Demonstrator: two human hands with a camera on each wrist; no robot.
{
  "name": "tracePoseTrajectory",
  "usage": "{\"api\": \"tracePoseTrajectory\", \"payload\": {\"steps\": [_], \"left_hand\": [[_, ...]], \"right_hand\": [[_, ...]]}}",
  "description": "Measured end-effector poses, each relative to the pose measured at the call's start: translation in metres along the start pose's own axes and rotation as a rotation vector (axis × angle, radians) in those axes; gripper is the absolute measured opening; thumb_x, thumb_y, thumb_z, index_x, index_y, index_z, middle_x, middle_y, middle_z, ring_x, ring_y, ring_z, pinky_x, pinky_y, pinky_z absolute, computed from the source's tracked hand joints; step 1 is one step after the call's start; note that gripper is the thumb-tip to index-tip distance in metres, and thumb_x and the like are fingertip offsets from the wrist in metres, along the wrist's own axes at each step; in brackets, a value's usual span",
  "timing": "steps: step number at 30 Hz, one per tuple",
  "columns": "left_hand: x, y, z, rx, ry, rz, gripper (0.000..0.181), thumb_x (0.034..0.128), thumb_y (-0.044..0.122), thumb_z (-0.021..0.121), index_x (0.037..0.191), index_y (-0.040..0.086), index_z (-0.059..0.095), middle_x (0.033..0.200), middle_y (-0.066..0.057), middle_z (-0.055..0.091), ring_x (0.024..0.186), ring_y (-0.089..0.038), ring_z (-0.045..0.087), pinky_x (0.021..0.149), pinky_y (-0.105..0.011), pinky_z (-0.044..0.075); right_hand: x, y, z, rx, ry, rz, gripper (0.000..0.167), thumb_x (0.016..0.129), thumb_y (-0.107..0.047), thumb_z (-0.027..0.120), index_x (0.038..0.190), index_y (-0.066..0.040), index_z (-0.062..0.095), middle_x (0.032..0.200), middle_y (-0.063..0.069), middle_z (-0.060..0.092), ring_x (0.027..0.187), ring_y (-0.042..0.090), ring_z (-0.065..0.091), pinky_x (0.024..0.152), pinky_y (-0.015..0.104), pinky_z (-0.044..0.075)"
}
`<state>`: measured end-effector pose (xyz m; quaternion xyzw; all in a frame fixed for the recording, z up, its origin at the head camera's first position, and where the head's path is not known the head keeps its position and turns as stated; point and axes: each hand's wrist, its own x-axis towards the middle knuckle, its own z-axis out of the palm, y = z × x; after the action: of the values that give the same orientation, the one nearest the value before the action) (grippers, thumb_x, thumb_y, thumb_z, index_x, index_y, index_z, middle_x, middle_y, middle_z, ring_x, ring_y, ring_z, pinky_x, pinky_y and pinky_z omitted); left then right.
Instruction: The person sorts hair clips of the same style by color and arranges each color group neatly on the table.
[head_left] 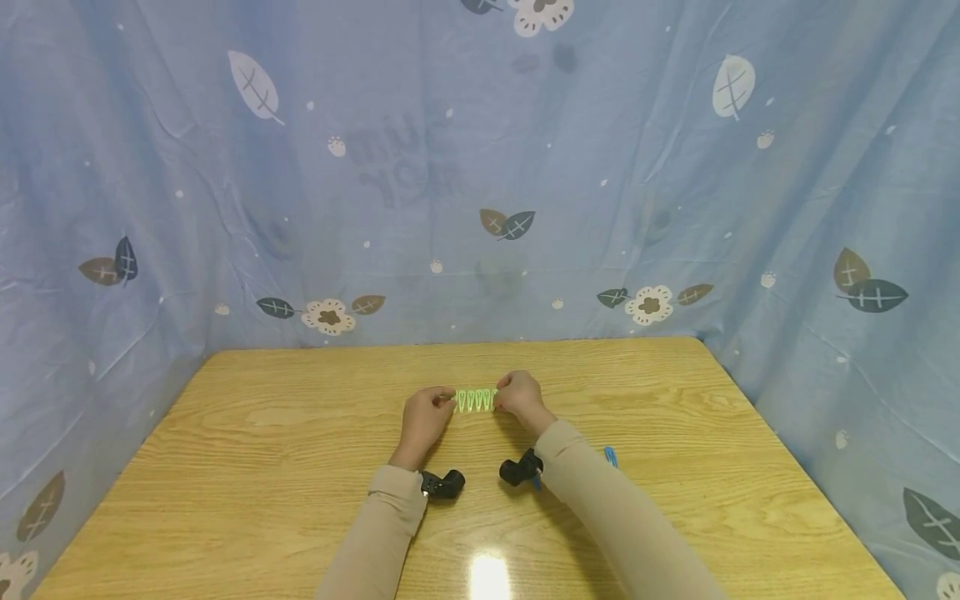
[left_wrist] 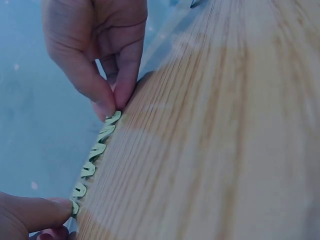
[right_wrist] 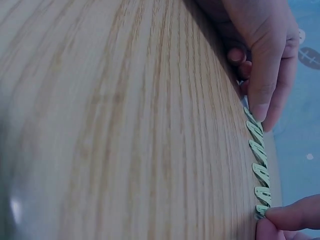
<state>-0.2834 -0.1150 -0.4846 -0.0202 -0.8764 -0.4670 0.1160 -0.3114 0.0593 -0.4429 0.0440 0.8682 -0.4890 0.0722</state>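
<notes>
A row of several light green snap hair clips [head_left: 478, 400] lies side by side on the table. My left hand [head_left: 425, 418] is at the row's left end, where thumb and finger pinch the end clip [right_wrist: 248, 116]. At the right end, my right hand [head_left: 522, 398] pinches the last clip [left_wrist: 114, 117] between thumb and fingertip. Between the two hands the middle clips [right_wrist: 260, 172] show untouched, standing slightly apart at their narrow tips. Fingertips partly hide both end clips.
A blue hair clip [head_left: 611, 457] lies on the wooden table [head_left: 262, 467] beyond the right sleeve. Another small blue piece [head_left: 536, 482] shows partly beneath the right wrist camera [head_left: 519, 468]. A patterned blue curtain [head_left: 420, 275] borders the table's back and sides.
</notes>
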Motion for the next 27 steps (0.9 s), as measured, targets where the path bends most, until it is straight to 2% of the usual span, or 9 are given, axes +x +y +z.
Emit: {"api": "tracePoseTrajectory", "payload": {"steps": [8,18,27], "left_hand": [[0.0,0.0,0.0,0.001,0.001,0.006,0.018,0.0878,0.008,0.068,0.104,0.002,0.073,0.08,-0.006,0.065,0.069,-0.016,0.055,0.06,-0.031,0.044],[0.0,0.001,0.0,0.004,-0.003,0.007,0.018,0.0878,0.008,0.068,0.104,0.002,0.073,0.079,-0.006,0.065,0.068,-0.015,0.054,0.06,-0.03,0.044],[0.0,0.003,-0.001,0.019,0.009,0.003,0.017,0.0879,0.008,0.068,0.103,0.002,0.074,0.08,-0.006,0.065,0.069,-0.016,0.055,0.062,-0.032,0.045]], "right_hand": [[-0.004,0.008,-0.002,0.103,-0.031,-0.02,0.024,0.081,0.008,0.065,0.105,0.008,0.062,0.098,0.018,0.061,0.077,0.024,0.064,0.069,0.033,0.054],[-0.011,0.015,-0.013,0.256,-0.033,-0.015,0.027,0.088,0.006,0.058,0.114,0.012,0.057,0.113,0.026,0.056,0.092,0.035,0.065,0.077,0.034,0.055],[-0.02,0.018,-0.029,0.308,-0.031,-0.025,0.031,0.091,0.002,0.055,0.12,0.012,0.055,0.115,0.027,0.055,0.098,0.037,0.063,0.081,0.037,0.054]]}}
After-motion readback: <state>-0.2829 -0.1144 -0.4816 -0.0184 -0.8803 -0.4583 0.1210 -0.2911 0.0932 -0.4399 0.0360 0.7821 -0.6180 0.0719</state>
